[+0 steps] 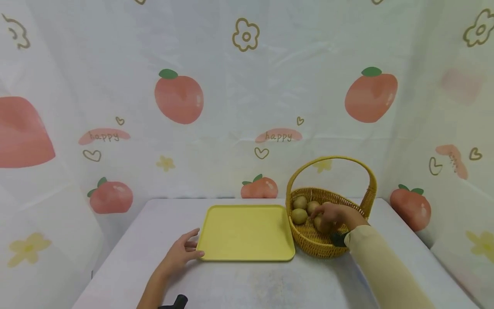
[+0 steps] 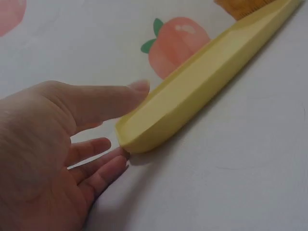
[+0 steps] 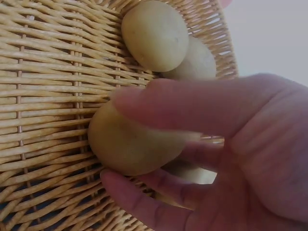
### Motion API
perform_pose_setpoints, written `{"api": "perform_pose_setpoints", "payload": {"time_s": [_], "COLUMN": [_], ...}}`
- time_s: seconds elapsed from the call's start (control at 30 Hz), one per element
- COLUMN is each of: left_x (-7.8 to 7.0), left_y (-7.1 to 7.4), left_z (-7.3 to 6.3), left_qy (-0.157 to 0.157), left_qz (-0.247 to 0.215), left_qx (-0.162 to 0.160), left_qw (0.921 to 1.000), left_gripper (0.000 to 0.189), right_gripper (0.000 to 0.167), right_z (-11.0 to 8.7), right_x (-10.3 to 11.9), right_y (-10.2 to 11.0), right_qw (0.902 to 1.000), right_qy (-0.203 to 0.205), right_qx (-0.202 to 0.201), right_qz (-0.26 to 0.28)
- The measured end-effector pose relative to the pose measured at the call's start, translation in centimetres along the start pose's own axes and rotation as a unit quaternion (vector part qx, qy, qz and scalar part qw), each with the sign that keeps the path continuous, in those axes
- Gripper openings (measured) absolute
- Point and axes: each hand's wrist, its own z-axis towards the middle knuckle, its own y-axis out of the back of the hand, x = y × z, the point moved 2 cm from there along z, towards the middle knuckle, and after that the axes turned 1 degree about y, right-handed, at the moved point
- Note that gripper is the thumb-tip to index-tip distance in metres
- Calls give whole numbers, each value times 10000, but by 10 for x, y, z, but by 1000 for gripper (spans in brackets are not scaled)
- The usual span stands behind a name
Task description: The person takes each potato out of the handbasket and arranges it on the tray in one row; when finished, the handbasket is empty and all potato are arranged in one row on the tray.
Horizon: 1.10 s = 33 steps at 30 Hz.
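Observation:
My right hand (image 1: 332,213) is inside a wicker basket (image 1: 314,249) with a tall handle. In the right wrist view its thumb lies over a yellow-brown potato (image 3: 132,139) while the fingers curl round the lower side. More potatoes (image 3: 155,36) lie beside it against the basket wall. At the left edge of a yellow tray (image 1: 247,234) is my left hand (image 1: 181,253), fingers spread. The left wrist view shows its thumb (image 2: 139,89) at the tray rim and the other fingers loosely by the tray's outer corner.
The tray and basket stand side by side on a white-covered table (image 1: 239,283). Behind them hangs a white curtain (image 1: 231,163) printed with peaches, flowers and hearts. The basket's arched handle (image 1: 332,158) rises above the right hand.

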Motion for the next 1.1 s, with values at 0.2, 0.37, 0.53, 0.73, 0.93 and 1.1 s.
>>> {"api": "perform_pose_setpoints", "payload": {"time_s": [0.2, 0.37, 0.53, 0.73, 0.93, 1.1], "left_x": [2, 2, 3, 1, -1, -2], "left_y": [-4, -4, -3, -1, -1, -2], "left_z": [2, 3, 1, 1, 0, 0], "left_qy": [162, 53, 5, 18, 83, 103], "left_qz": [378, 443, 394, 636, 736, 767], "left_qx": [-74, -41, 14, 25, 3, -22], "left_qw": [9991, 9990, 9992, 9980, 9973, 9970], "left_gripper": [83, 79, 76, 76, 77, 77], "right_gripper": [45, 48, 51, 53, 52, 51], "right_z": [-2, -5, -8, -17, -18, -19], "right_x": [3, 5, 9, 13, 18, 23], "right_y": [1, 2, 8, 12, 7, -4], "right_qw": [9999, 9985, 9902, 9783, 9640, 9441], "right_qy": [-46, 249, 829, 1349, 1536, 1817], "right_qx": [-45, -154, -303, -272, -375, -507], "right_qz": [-85, 453, 1086, 1546, 2140, 2704]}}
